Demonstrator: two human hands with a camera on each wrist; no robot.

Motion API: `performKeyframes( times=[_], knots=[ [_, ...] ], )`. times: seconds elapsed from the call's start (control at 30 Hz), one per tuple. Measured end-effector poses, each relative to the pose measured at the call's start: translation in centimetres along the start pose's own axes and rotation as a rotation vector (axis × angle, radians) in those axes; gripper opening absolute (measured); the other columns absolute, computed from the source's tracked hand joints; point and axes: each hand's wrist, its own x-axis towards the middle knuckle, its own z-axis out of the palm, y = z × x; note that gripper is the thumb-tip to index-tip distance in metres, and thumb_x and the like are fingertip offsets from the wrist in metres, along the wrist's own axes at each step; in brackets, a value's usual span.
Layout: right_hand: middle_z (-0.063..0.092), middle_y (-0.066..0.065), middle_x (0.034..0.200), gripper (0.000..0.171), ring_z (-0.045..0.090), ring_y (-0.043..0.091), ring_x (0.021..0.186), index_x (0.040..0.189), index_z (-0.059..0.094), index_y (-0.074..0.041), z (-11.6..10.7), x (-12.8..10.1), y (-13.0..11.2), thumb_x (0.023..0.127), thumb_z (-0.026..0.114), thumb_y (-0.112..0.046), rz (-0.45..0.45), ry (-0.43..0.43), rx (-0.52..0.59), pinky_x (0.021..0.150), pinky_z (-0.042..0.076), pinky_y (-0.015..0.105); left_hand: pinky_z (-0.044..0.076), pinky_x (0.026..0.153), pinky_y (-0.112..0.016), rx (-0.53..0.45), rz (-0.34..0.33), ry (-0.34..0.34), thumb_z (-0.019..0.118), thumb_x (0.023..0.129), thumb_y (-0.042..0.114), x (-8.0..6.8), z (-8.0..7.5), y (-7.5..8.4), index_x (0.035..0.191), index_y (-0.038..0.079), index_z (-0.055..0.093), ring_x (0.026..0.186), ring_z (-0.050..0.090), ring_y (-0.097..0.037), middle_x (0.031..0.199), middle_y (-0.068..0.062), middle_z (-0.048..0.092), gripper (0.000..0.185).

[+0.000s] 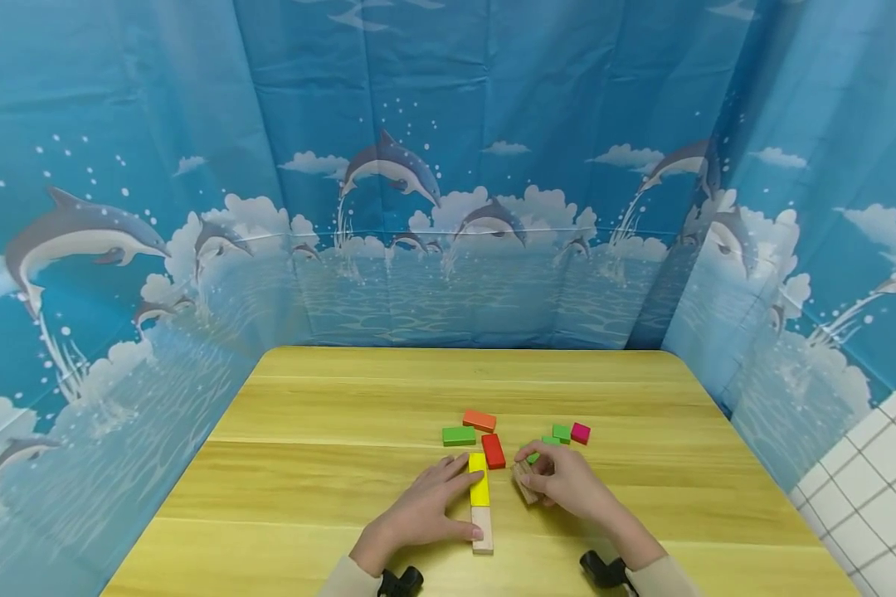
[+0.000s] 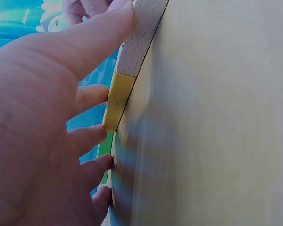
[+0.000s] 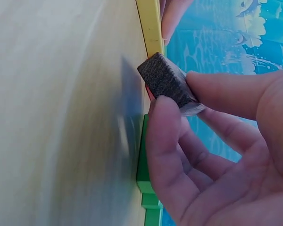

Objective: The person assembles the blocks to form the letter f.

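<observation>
In the head view, a yellow block (image 1: 479,489) and a plain wooden block (image 1: 483,543) lie end to end in a line on the table. My left hand (image 1: 435,507) rests along this line with fingers spread, the thumb on the plain block and a fingertip on the yellow one. To the right, my right hand (image 1: 567,481) pinches another plain wooden block (image 1: 523,482) between thumb and fingers. The right wrist view shows that held block (image 3: 162,80) tilted, its end face dark in shadow.
Just beyond the line lie a red block (image 1: 494,452), a green block (image 1: 459,436) and an orange block (image 1: 479,420). Several small green blocks (image 1: 561,433) and a magenta block (image 1: 581,433) sit beyond my right hand. A dolphin-print curtain (image 1: 448,166) hangs behind the wooden table (image 1: 328,398).
</observation>
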Motion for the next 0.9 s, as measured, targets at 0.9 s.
performKeyframes(
  times=[0.9],
  knots=[
    [0.065, 0.006, 0.09, 0.026, 0.064, 0.02, 0.073, 0.109, 0.071, -0.021, 1.8, 5.2, -1.5, 0.088, 0.08, -0.01, -0.008, 0.293, 0.064, 0.06, 0.055, 0.032, 0.021, 0.116, -0.061, 0.004, 0.008, 0.01, 0.063, 0.088, 0.066, 0.0, 0.1, 0.2, 0.154, 0.022, 0.044, 0.151, 0.018, -0.037, 0.166, -0.009, 0.02, 0.082]
  ],
)
